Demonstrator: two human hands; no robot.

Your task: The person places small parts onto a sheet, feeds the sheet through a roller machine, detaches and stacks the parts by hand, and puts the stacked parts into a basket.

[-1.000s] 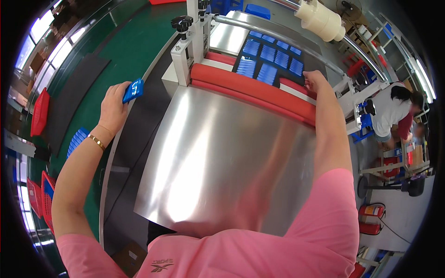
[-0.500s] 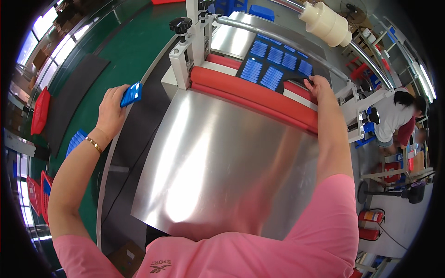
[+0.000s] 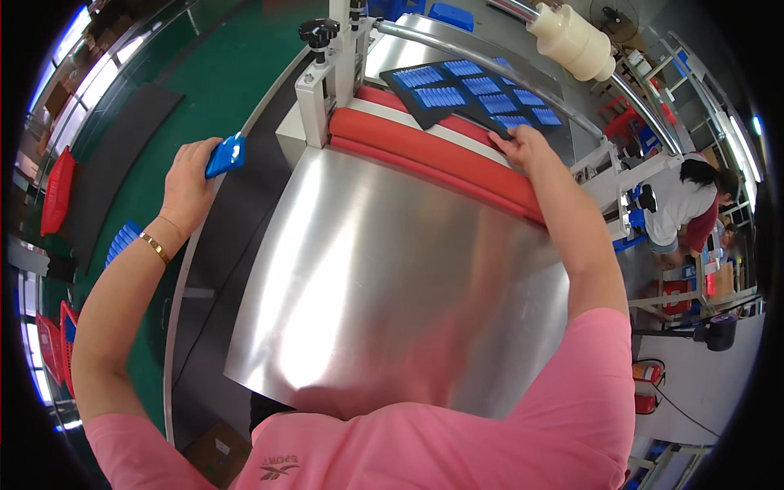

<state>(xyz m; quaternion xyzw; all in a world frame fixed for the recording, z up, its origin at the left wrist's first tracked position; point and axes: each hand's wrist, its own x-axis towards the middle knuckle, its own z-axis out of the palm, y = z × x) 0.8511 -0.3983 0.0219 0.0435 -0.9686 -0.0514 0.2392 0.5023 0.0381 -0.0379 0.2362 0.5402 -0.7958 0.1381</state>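
Note:
My left hand [image 3: 188, 181] is closed around a small shiny blue packet [image 3: 226, 156], held up near the edge of the green table. At the far side of the red roller [image 3: 433, 162], my right hand [image 3: 527, 149] pinches the near edge of a black sheet [image 3: 426, 118]. Rows of ribbed blue pieces [image 3: 441, 97] lie in groups on that sheet. It sits askew behind the roller, partly under a metal bar [image 3: 457, 46], and one corner points toward me. Between me and the roller slopes a bare metal plate [image 3: 392, 286].
The green table [image 3: 229, 61] on the left carries a dark strip [image 3: 126, 167], a red tray [image 3: 59, 192] and ribbed blue pieces [image 3: 124, 242] beside my forearm. A frame post with a black knob [image 3: 319, 33] stands at the roller's left end. Another person [image 3: 682, 200] works at the right.
The black sheet has turned askew, its left part swinging away from the roller. My right hand has shifted left with its edge. My left hand stays closed on the blue packet, slightly further left.

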